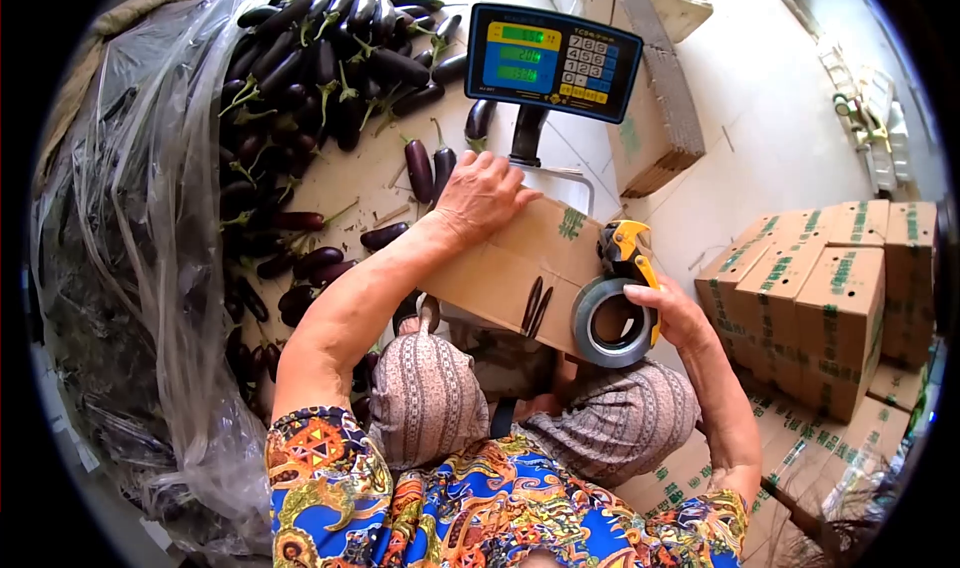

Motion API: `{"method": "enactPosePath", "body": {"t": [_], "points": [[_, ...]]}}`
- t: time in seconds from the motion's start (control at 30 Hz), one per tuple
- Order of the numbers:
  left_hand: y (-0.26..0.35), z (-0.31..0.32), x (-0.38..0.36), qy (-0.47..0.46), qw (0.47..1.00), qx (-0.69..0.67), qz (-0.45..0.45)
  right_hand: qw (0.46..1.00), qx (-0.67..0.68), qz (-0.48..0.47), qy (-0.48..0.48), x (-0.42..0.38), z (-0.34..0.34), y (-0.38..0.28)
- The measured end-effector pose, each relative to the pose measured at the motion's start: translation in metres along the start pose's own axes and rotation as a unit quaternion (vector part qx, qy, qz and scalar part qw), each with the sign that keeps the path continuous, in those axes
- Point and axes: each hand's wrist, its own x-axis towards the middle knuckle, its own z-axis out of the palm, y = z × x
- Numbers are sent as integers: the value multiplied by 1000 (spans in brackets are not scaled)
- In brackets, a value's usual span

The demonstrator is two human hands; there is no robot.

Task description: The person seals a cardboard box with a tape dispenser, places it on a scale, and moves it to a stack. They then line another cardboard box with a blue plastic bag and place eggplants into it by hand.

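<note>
Steadily held: tape gun and box between two hands

Nearest, a patterned shirt (480,513) fills the bottom edge, and beyond it two knees (425,398) in grey printed cloth stand apart. Just past them a brown box (500,258) lies at a slant, its far-left end under the left hand (482,198) and its right end beside the tape gun (628,236). The right hand (668,308) grasps this gun by its yellow handle, thumb laid forward; the remaining fingers are mostly hidden. A grey roll (588,323) sits in the gun, overlapping the box's near-right corner, though whether tape is stuck to the cardboard cannot be told. The left hand lies palm down, fingers together and slightly bent, thumb apart; whether it grips the edge or only rests there is unclear.

To the lower right, closed boxes (850,318) with green print stand stacked. On the left, clear plastic (150,178) drapes in folds alongside a large heap of eggplants (385,63), some strewn toward the box. Beyond the left hand a scale display (555,63) rises on a black post, its green digits too blurred to read surely. Behind it, flattened cardboard (655,118) leans over the pale floor (790,118).
</note>
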Motion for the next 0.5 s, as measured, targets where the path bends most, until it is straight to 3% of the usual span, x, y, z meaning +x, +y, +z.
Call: {"method": "enactPosePath", "body": {"t": [0.07, 0.1, 0.2, 0.23, 0.27, 0.33, 0.4, 0.47, 0.5], "points": [[-5, 1, -4, 16, 999, -12, -28, 999, -33, -21, 29, -8, 1, -2], [-8, 3, -9, 18, 992, -87, -90, 997, -56, -37, 38, -13, -1, -1], [-1, -18, -9, 208, 961, -152, -101, 969, -196, -124, 87, -38, 14, -22], [5, -31, -9, 203, 949, -207, -122, 944, -263, -159, 120, -43, 17, -23], [17, -49, -8, 134, 892, -387, -192, 913, -329, -190, 151, -47, 22, -24], [26, -80, -6, -56, 782, -583, -213, 862, -411, -247, 165, -53, 44, -38], [40, -93, -10, -172, 706, -650, -220, 839, -427, -295, 167, -45, 58, -40], [51, -104, -9, -200, 653, -689, -243, 813, -461, -315, 165, -37, 65, -39], [51, -104, -10, -177, 664, -684, -245, 805, -473, -320, 162, -34, 69, -41]]}}
